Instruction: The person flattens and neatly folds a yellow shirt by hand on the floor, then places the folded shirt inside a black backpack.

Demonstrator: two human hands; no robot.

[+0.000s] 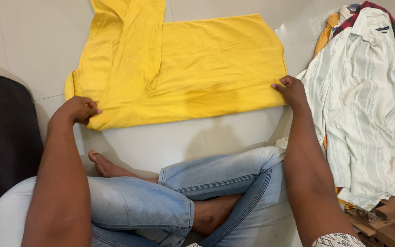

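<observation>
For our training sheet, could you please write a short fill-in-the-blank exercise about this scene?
1. Both hands grip a garment coloured ____.
2. The left hand and right hand hold its ____ edge, the one closest to the person.
3. The striped shirt lies on the person's ____ side.
4. The person wears blue ____.

Missing words: yellow; near; right; jeans

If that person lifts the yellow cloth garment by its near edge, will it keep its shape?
Probably not. The yellow cloth garment lies flat, creased and folded over itself, so it looks floppy and light. On the smooth tiled floor it would likely slide when pushed. Both hands, left and right, pinch its edge.
</observation>
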